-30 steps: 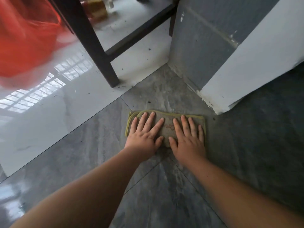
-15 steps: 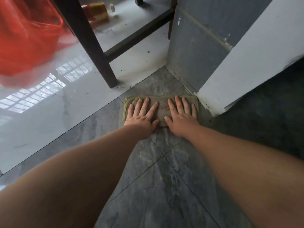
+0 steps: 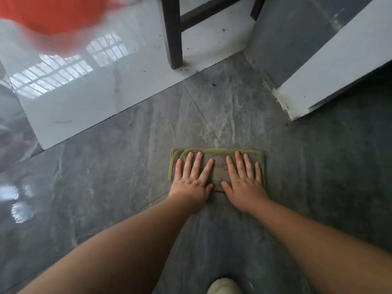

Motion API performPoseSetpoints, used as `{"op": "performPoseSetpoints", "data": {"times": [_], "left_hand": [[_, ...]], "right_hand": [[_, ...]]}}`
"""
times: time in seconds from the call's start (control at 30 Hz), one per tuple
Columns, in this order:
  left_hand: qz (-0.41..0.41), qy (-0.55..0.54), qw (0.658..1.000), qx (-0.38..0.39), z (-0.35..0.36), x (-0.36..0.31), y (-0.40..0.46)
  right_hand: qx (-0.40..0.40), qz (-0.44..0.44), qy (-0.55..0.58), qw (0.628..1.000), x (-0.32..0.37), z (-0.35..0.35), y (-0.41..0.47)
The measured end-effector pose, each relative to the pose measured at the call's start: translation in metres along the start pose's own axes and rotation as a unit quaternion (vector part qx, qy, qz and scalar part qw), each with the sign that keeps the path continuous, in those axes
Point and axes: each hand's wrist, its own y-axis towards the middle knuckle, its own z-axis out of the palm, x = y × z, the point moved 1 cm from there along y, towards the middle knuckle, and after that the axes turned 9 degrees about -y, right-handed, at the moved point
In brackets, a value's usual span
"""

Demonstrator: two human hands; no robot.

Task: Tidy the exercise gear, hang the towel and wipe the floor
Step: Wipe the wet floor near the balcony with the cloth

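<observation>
A: What's different on the floor (image 3: 106,187) since half a second ago?

B: The biggest thing is the grey tile itself. A pale, streaky wet band now shows between the white wall corner (image 3: 297,107) and the cloth (image 3: 218,168). Half a second ago the cloth lay right up by that corner, near the dark chair leg (image 3: 172,39). Now it sits well back from both, nearer the person, on the grey tile just past where two tile joints cross.

A: So a pull stroke?

B: I judge so. The cloth has come back toward the body, and the streaks suggest that strip is wiped. The white tile by the chair leg is speckled with dark grit, so that patch looks undone.

A: And the cloth?

B: Folded to a flat rectangle, yellow edging showing along its far side and left end, red lettering in the middle.

A: The hands?

B: Both arms reach forward. The left hand (image 3: 193,179) presses flat on the cloth's left half, the right hand (image 3: 244,181) flat on its right half, thumbs turned inward and close to each other. The fingers (image 3: 199,162) of both are straight and spread apart, lying on top of the cloth, not curled round it.

A: Anything else?

B: A blurred orange shape (image 3: 48,15) at top left; I can't tell what it is.
</observation>
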Motion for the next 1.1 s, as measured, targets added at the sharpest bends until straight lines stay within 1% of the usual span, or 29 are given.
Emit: {"op": "performPoseSetpoints", "data": {"times": [0.1, 0.17, 0.27, 0.37, 0.53, 0.63, 0.77, 0.9, 1.0, 1.1], "left_hand": [[0.018, -0.009, 1.000, -0.022, 0.035, 0.005, -0.041], [0.010, -0.023, 0.999, -0.037, 0.058, 0.007, -0.072], [-0.011, -0.022, 1.000, -0.013, 0.087, 0.011, -0.122], [-0.029, -0.021, 0.999, -0.016, 0.107, 0.021, -0.161], [-0.031, -0.042, 0.998, -0.031, 0.108, 0.028, -0.170], [-0.047, -0.061, 0.997, -0.032, 0.106, 0.025, -0.168], [-0.076, -0.089, 0.991, -0.069, 0.095, 0.030, -0.150], [-0.103, -0.084, 0.982, -0.132, 0.053, 0.060, -0.095], [-0.110, -0.050, 0.984, -0.134, 0.016, 0.087, -0.057], [-0.120, -0.053, 0.980, -0.148, -0.018, 0.110, -0.023]], "right_hand": [[-0.005, -0.007, -0.004, 1.000, 0.019, 0.031, -0.049], [-0.003, -0.006, -0.004, 1.000, 0.034, 0.049, -0.078], [0.019, -0.016, -0.019, 1.000, 0.060, 0.067, -0.118], [0.044, -0.022, -0.026, 0.998, 0.080, 0.077, -0.148], [0.087, -0.016, -0.021, 0.996, 0.085, 0.070, -0.148], [0.088, -0.018, -0.013, 0.996, 0.085, 0.068, -0.145], [0.041, -0.044, -0.030, 0.998, 0.083, 0.054, -0.108], [-0.006, -0.070, -0.049, 0.996, 0.090, 0.017, -0.031], [-0.033, -0.086, -0.061, 0.994, 0.100, -0.015, 0.025], [-0.044, -0.100, -0.075, 0.991, 0.107, -0.046, 0.078]]}}
